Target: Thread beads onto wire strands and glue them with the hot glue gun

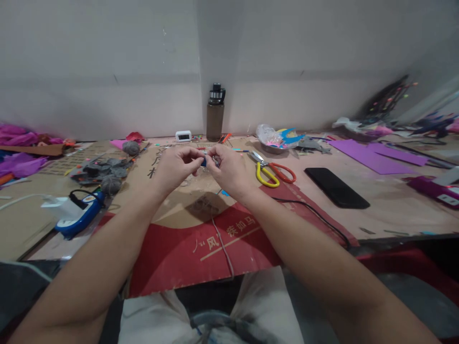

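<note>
My left hand and my right hand meet above a red and tan cardboard sheet. Between their pinched fingertips is a small dark blue piece; the fingers cover most of it, so its kind is unclear. Below the hands, a thin grey string runs down over the red part to the front edge. Scissors with one yellow and one red handle lie open just right of my right hand. A small bright blue scrap rests beneath my right wrist.
A bottle and a small white digital clock stand by the wall. To the right are a bowl of scraps, purple sheets and a black phone. At left lie grey yarn balls and a blue power strip.
</note>
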`<state>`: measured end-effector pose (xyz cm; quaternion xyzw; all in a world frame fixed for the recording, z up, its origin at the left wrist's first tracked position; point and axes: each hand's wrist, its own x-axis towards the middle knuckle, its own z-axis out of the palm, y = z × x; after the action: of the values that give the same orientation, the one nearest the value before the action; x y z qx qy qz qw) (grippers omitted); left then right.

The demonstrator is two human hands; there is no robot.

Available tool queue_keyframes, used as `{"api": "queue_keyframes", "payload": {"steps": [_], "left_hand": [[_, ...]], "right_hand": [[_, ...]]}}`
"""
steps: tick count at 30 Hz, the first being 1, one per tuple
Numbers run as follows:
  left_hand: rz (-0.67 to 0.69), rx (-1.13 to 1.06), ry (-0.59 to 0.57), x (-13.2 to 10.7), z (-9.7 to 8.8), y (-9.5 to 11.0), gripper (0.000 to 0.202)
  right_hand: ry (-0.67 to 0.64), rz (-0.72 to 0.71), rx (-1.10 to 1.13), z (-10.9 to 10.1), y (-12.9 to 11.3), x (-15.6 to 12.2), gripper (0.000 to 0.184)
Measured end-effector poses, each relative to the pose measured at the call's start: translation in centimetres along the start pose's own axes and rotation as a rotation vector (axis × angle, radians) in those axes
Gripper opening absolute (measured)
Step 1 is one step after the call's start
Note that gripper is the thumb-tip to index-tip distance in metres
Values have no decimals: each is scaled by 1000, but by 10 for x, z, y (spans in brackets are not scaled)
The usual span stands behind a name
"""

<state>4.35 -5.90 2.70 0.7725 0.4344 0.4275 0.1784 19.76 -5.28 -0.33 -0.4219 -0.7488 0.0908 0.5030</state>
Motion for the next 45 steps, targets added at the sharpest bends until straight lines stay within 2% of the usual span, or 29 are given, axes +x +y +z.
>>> {"api": "queue_keyframes", "payload": {"steps": [2,5,11,16,21,26,31,36,38,40,43,45], "left_hand": [[27,62,5,0,-1,-2,13],[-6,59,18,0,0,-3,13],[-115,-138,107,2,2,-6,8],[-167,-307,175,9,1,-25,11],[-178,-420,340,17,-2,-48,12],[-261,-532,517,22,-11,-59,17],[-346,-695,545,22,-17,-61,21],[-379,-823,516,22,-20,-65,26],[-391,-863,510,23,-20,-67,27],[-406,-882,513,23,-20,-67,28],[-412,-882,513,23,-20,-65,27],[-402,-877,516,23,-21,-65,26]], "right_hand": [[-7,-36,-21,2,1,0,9],[-24,-36,13,5,4,0,12],[-29,20,94,8,4,-2,8],[-66,-31,65,9,2,-4,10],[-194,-68,99,13,-5,-11,16],[-348,-104,152,20,-12,-18,16],[-480,-223,172,24,-19,-23,19],[-550,-376,47,20,-23,-20,27],[-517,-333,28,13,-21,-15,32],[-430,-219,-24,3,-16,-7,35],[-232,57,-297,-14,-2,3,35],[-182,254,-533,-23,10,7,36]]}}
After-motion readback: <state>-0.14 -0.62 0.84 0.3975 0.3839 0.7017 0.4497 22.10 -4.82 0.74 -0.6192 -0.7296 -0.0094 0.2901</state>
